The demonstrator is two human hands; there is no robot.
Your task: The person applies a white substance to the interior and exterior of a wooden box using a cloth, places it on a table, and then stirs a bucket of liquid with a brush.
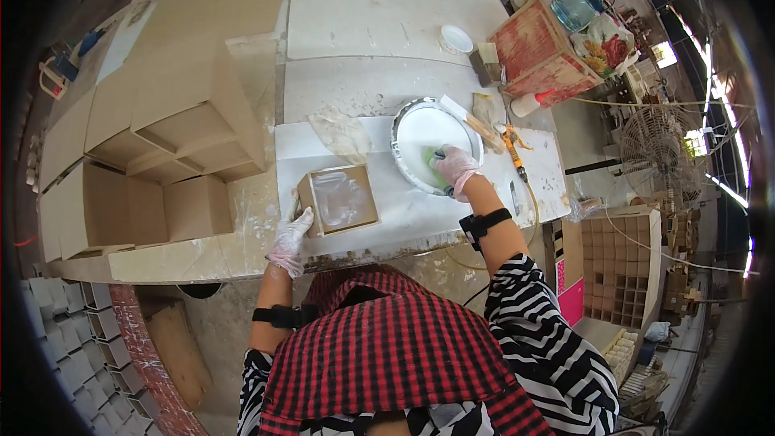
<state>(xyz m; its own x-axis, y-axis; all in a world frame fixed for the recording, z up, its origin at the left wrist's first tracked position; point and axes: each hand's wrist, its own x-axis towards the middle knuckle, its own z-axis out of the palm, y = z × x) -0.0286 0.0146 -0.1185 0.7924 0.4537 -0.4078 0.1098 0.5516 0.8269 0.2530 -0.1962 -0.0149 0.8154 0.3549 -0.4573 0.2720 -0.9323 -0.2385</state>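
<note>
Left hand (291,240): thinly gloved, white-smeared; partly open, laid against left outer side of open box (352,227), by the near corner. Clamping or only steadying: cannot tell.
Right hand (458,169): gloved likewise; closed round green sponge (433,159), over near-right part of bucket (395,145).
Sponge: gripped in right fingers, partly covered by them. Touching the white liquid (421,127) or not: cannot tell.
Box: on white sheet (401,208) near front edge of table (387,0); opening up, tan walls, floor coated with whitish, wet-looking smear. Left of bucket, apart from it.
Bucket: round, rim smudged dark; holding white liquid.
Brush-like tool (458,111): pale and flat, lying at right rim of bucket.
Orange tool (512,144): right of bucket, with yellowish hose (536,210) running toward near edge.
Crumpled film (341,132): beyond box, left of bucket; translucent.
Stacked boxes (113,109): tan, filling left part of table, several openings visible.
Far right: worn red crate (529,44) with bluish jug (574,10) on top; red-tipped bottle (529,103) just beside; white bowl (456,39) to its left.
Off table, right: round caged fan (660,153).
</note>
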